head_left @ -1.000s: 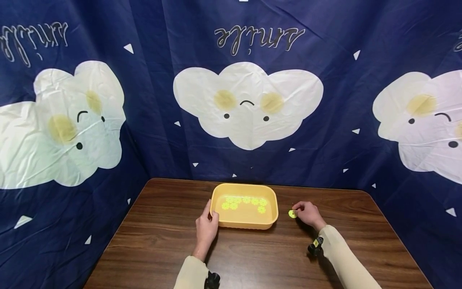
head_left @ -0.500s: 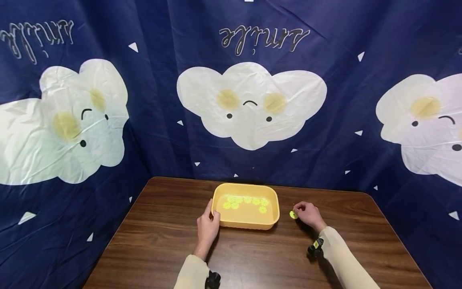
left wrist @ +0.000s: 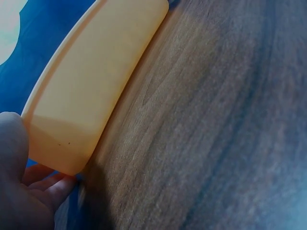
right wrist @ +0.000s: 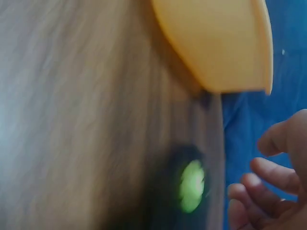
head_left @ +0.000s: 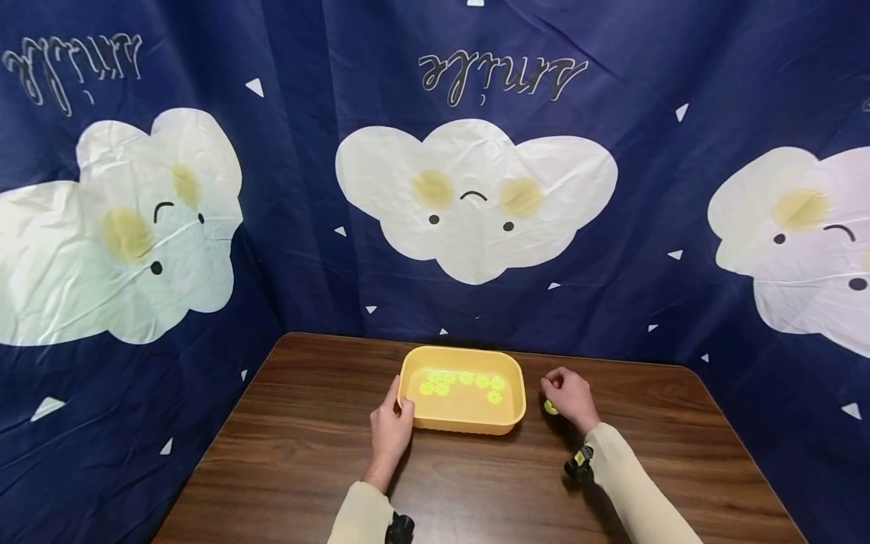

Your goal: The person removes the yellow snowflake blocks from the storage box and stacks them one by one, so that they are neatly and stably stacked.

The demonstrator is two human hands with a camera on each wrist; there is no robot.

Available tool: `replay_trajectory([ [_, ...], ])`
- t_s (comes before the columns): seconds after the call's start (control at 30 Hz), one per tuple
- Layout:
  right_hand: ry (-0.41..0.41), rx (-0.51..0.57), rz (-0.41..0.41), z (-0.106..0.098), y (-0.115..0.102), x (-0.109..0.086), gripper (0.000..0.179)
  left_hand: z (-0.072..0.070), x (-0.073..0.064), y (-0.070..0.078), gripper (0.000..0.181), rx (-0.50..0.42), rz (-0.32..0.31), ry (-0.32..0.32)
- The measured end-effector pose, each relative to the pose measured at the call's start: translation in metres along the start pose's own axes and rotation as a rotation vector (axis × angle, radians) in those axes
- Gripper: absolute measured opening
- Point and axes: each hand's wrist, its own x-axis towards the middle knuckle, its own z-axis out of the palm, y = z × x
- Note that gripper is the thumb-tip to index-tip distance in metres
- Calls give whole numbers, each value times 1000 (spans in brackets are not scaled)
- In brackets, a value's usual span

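Note:
My left hand (head_left: 391, 432) grips the left end of a yellow plastic basin (head_left: 469, 425), thumb at the rim and fingers along the outer end wall. In the left wrist view the thumb and fingers (left wrist: 53, 188) pinch that corner of the basin. Several bright yellow flower shapes (head_left: 465, 378) show on the basin floor. To the right of the basin, my right hand (head_left: 572, 397) hovers with loosely bent fingers and nothing between thumb and fingertips. Beneath it on the table lies a small yellow-green scalloped disc (right wrist: 192, 187), partly covered by the hand in the head view.
The brown wooden table (head_left: 469, 491) ends behind the basin at a dark blue curtain (head_left: 299, 189) with white clouds. More curtain hangs at both sides. Each wrist wears a small black camera (head_left: 578, 462).
My right hand has let go of the disc and lifted slightly back and left; the disc stays on the table. The left hand and basin keep their place.

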Motion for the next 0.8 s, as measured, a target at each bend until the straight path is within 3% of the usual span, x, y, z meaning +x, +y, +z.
replay_trajectory([
  [0.13, 70, 58, -81, 7, -27, 7, 14, -2, 0, 0, 50, 6, -9, -14],
  [0.3, 74, 116, -164, 17, -68, 14, 8, -1, 0, -1, 49, 11, -4, -9],
  [0.53, -51, 164, -232, 44, -119, 21, 10, -1, 0, -1, 50, 22, 6, 5],
  [0.8, -211, 192, -205, 81, -141, 16, 15, 0, -1, -1, 49, 27, 29, 23],
])
